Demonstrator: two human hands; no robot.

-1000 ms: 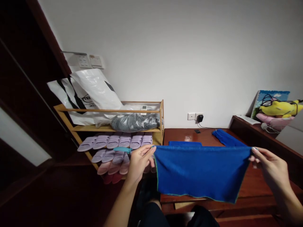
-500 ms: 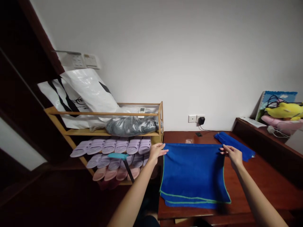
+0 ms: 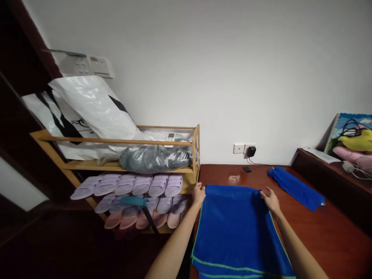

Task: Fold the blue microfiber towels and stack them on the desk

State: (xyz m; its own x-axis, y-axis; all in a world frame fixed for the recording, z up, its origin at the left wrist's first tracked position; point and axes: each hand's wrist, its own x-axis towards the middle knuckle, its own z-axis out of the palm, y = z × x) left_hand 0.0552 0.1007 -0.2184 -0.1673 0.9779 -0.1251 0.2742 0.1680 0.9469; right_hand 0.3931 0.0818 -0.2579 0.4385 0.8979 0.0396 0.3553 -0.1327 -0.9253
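A blue towel (image 3: 232,228) with green edging lies folded in layers over the dark red wooden table, its near end running out of the bottom of the picture. At its far left corner, my left hand (image 3: 199,194) is closed on the edge, fingertips partly hidden. My right hand (image 3: 271,200) pinches the far right corner with thumb and fingers. Beyond my right hand, a second blue cloth (image 3: 296,188) lies as a narrow folded strip on the table.
A wooden rack (image 3: 162,142) stands left of the table (image 3: 314,232), with white bags (image 3: 93,104) on top and rows of slippers (image 3: 142,184) below. A black charger (image 3: 251,151) is plugged into the wall. A raised ledge (image 3: 302,155) at right bears a yellow plush toy (image 3: 359,140).
Both hands have lowered the towel's far edge onto the table and drawn a little closer together. The towel now stretches nearer to me, and the view has shifted slightly.
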